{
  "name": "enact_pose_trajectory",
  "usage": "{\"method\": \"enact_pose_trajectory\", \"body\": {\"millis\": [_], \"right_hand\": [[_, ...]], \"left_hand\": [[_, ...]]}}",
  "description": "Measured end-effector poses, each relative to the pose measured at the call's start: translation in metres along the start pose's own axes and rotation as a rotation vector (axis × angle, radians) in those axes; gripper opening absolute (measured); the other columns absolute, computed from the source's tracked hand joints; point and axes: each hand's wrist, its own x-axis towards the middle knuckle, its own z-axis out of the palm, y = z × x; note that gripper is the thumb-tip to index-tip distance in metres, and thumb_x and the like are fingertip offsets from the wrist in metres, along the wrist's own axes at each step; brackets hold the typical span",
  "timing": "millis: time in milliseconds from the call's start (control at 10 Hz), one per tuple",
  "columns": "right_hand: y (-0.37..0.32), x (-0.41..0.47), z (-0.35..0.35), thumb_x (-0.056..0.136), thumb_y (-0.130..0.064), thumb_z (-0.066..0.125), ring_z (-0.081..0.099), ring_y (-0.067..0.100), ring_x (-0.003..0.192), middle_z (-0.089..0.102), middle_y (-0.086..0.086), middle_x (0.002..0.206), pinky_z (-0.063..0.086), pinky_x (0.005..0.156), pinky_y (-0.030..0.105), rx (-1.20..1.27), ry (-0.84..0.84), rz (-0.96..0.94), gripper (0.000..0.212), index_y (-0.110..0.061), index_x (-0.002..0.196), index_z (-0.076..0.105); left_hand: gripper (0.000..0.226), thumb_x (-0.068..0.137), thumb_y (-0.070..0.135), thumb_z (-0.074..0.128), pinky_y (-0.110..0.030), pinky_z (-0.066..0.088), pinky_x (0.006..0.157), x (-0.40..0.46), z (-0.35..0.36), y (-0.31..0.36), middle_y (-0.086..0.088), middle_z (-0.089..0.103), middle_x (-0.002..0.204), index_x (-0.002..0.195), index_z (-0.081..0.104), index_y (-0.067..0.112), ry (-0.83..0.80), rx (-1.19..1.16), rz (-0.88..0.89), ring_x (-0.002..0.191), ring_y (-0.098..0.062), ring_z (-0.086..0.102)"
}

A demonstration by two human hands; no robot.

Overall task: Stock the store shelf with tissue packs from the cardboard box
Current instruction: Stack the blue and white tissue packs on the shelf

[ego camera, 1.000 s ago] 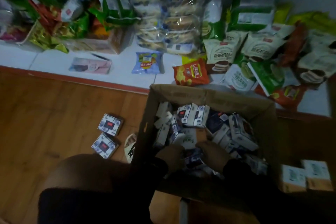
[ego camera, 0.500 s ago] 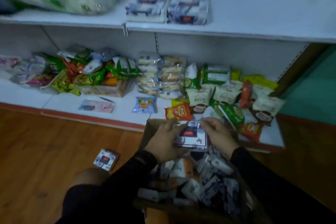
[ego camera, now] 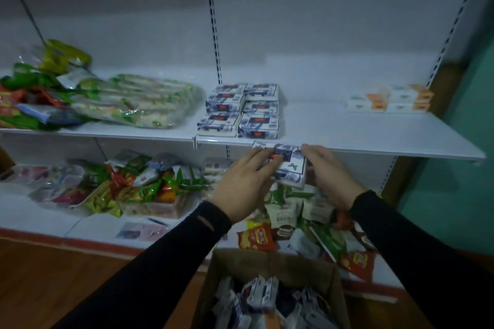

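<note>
White shelf [ego camera: 347, 131] spans the wall, stacked tissue packs [ego camera: 240, 112] at twelve o'clock. Cardboard box [ego camera: 270, 264] sits at six. Left hand [ego camera: 244, 181] and right hand [ego camera: 330, 176] clasp a tissue pack [ego camera: 290, 165] just under the shelf's edge.

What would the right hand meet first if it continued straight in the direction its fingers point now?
Probably the front edge of the white shelf: the right hand, gripping the held tissue pack, points up towards it. Depth is unclear.
</note>
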Motion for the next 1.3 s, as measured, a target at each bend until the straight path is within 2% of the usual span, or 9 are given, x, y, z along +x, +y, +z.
{"method": "enact_pose_trajectory", "body": {"millis": [100, 300, 500, 600, 800, 1000, 1100, 1200, 1300], "right_hand": [[-0.024, 0.015, -0.015, 0.099, -0.044, 0.049, 0.067, 0.013, 0.091, 0.067, -0.002, 0.107, 0.054, 0.077, 0.029, -0.234, 0.024, -0.144, 0.023, -0.025, 0.106, 0.062], [-0.028, 0.072, -0.054, 0.099, -0.045, 0.044, 0.055, 0.022, 0.113, 0.058, 0.009, 0.127, 0.039, 0.092, 0.028, -0.772, 0.145, -0.333, 0.045, -0.015, 0.132, 0.055], [-0.002, 0.131, -0.070, 0.099, -0.056, 0.032, 0.017, 0.026, 0.148, 0.022, 0.012, 0.160, 0.013, 0.120, 0.035, -1.138, 0.074, -0.158, 0.066, -0.018, 0.153, 0.029], [0.005, 0.148, -0.071, 0.094, -0.067, 0.021, 0.007, 0.027, 0.150, 0.009, 0.006, 0.164, 0.007, 0.121, 0.043, -1.297, 0.043, -0.057, 0.072, -0.028, 0.155, 0.019], [0.024, 0.154, -0.070, 0.087, -0.078, 0.012, 0.003, 0.027, 0.150, 0.003, 0.001, 0.165, 0.003, 0.119, 0.049, -1.357, 0.018, 0.025, 0.079, -0.037, 0.154, 0.011], [0.025, 0.154, -0.068, 0.087, -0.078, 0.013, 0.006, 0.026, 0.150, 0.006, 0.001, 0.164, 0.004, 0.119, 0.049, -1.356, 0.054, 0.007, 0.078, -0.037, 0.154, 0.014], [0.026, 0.153, -0.067, 0.087, -0.077, 0.014, 0.007, 0.027, 0.149, 0.008, 0.001, 0.164, 0.005, 0.119, 0.049, -1.361, 0.071, -0.004, 0.078, -0.037, 0.154, 0.015], [0.025, 0.153, -0.067, 0.088, -0.077, 0.015, 0.007, 0.027, 0.149, 0.008, 0.002, 0.164, 0.005, 0.119, 0.049, -1.359, 0.071, -0.002, 0.077, -0.037, 0.154, 0.016], [0.025, 0.152, -0.066, 0.088, -0.077, 0.015, 0.007, 0.027, 0.149, 0.008, 0.001, 0.164, 0.005, 0.119, 0.049, -1.354, 0.071, -0.004, 0.077, -0.036, 0.154, 0.016]], "left_hand": [[0.045, 0.093, 0.025, 0.045, -0.042, 0.044, 0.098, 0.031, -0.012, -0.022, -0.013, 0.056, 0.131, 0.135, 0.051, 0.010, 0.055, 0.025, -0.009, 0.120, -0.032, 0.049], [0.044, 0.088, 0.012, 0.063, -0.044, 0.046, 0.097, 0.091, 0.000, -0.072, -0.013, 0.058, 0.127, 0.131, 0.054, 0.008, 0.020, 0.050, -0.100, 0.117, -0.033, 0.051], [0.045, 0.089, 0.012, 0.058, -0.043, 0.042, 0.101, 0.141, 0.042, -0.111, -0.012, 0.058, 0.129, 0.133, 0.053, 0.009, -0.091, 0.042, -0.147, 0.120, -0.033, 0.048], [0.048, 0.092, 0.016, 0.052, -0.044, 0.034, 0.108, 0.162, 0.063, -0.127, -0.009, 0.052, 0.136, 0.140, 0.046, 0.016, -0.157, 0.091, -0.220, 0.128, -0.031, 0.041], [0.052, 0.092, 0.020, 0.043, -0.047, 0.028, 0.113, 0.175, 0.084, -0.129, -0.007, 0.044, 0.144, 0.143, 0.038, 0.017, -0.253, 0.070, -0.293, 0.134, -0.030, 0.035], [0.057, 0.087, 0.042, 0.021, -0.048, 0.037, 0.103, 0.180, 0.093, -0.125, -0.008, 0.054, 0.133, 0.127, 0.052, 0.014, -0.319, 0.115, -0.304, 0.121, -0.031, 0.048], [0.041, 0.094, 0.028, 0.036, -0.045, 0.036, 0.103, 0.185, 0.089, -0.128, -0.009, 0.050, 0.136, 0.131, 0.048, 0.014, -0.354, 0.105, -0.351, 0.120, -0.033, 0.045], [0.042, 0.094, 0.021, 0.039, -0.045, 0.034, 0.106, 0.188, 0.088, -0.134, -0.010, 0.047, 0.140, 0.136, 0.043, 0.015, -0.379, 0.075, -0.373, 0.124, -0.032, 0.044], [0.042, 0.097, 0.026, 0.036, -0.044, 0.035, 0.106, 0.190, 0.093, -0.140, -0.012, 0.050, 0.137, 0.136, 0.044, 0.014, -0.365, 0.062, -0.391, 0.123, -0.033, 0.046]]}}
